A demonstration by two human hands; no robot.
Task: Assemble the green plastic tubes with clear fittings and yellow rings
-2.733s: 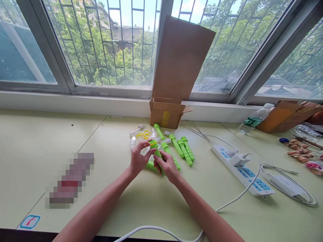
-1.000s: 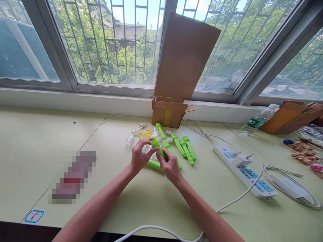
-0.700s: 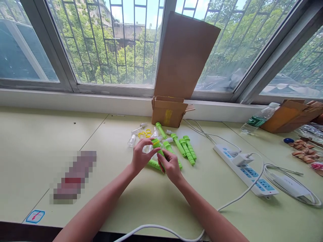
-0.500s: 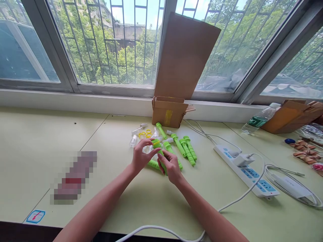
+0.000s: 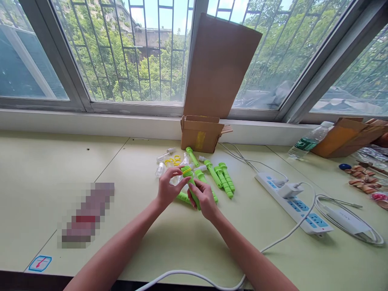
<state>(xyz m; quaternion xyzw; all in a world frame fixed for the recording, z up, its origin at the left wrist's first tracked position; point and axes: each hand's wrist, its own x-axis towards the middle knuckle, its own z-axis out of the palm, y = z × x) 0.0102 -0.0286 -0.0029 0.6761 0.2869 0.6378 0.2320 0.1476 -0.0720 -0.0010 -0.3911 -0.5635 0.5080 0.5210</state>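
- Two hands hold one green stick (image 5: 192, 186) just above the table (image 5: 60, 169). It is right in front of the other green sticks (image 5: 224, 182) that lie there.
- The left hand (image 5: 167, 189) has a narrow grip. Its thumb and fingers pinch the ribbed top end of the green stick.
- The right hand (image 5: 203, 198) has its grip closed around the lower part of the same stick.
- Only fingertips hold the top end, so I think it could slip out. It might then fall on the little clear bottles (image 5: 160, 169) and the yellow rings (image 5: 174, 161) just behind it and make them roll away.
- A white cable (image 5: 285, 236) lies close to the right arm. I think the arm could catch it and pull the power strip (image 5: 292, 203).
- The small cardboard box (image 5: 200, 135) stands open at the back of the table. I cannot see what is inside it.
- The little clear bottles look empty.
- A water bottle (image 5: 306, 142) lies tilted at the far right with its cap on. I cannot tell how much is in it.
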